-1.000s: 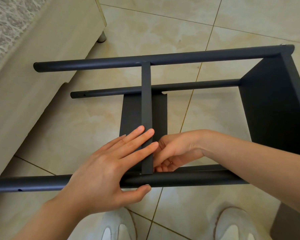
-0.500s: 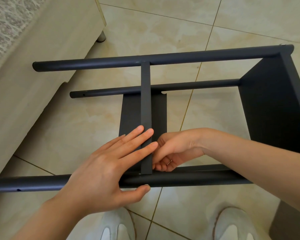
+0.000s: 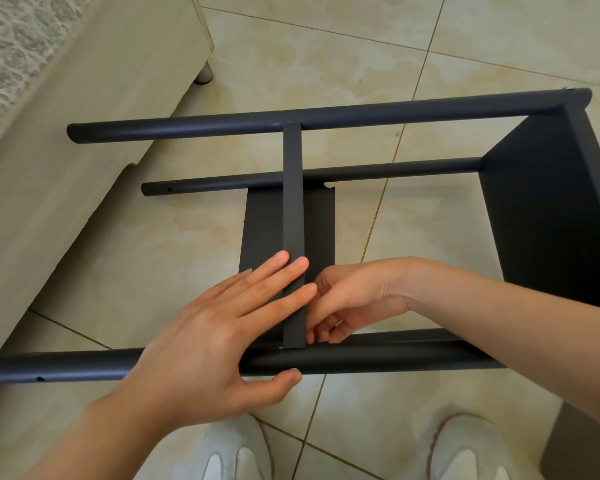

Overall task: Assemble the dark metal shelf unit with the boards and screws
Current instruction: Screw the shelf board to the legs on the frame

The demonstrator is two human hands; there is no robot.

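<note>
Dark grey metal shelf unit [image 3: 430,110] lying on its side on the cream tiled floor [image 3: 326,57], directly ahead of and beneath both hands. The left hand [image 3: 201,344] lies flat across the nearest round tube [image 3: 395,362]: its straight fingers [image 3: 267,282] press on the upturned edge of the narrow middle board [image 3: 293,202], and its thumb [image 3: 278,382] rests against the near side of the tube. The right hand [image 3: 354,296] sits just right of that board, touching the left fingertips, its fingers curled down into the corner where the board meets the nearest tube; whether they pinch a screw cannot be told. The middle board runs away from the hands to the far upper tube [image 3: 187,126], passing over a lower tube [image 3: 395,169]. A broad dark end board [image 3: 548,220] closes the frame well to the right of the right hand, behind its forearm. A pale beige piece of furniture [image 3: 101,98] on a short leg stands beyond and left of the left hand. Two white shoes [image 3: 236,452] show below the hands.
</note>
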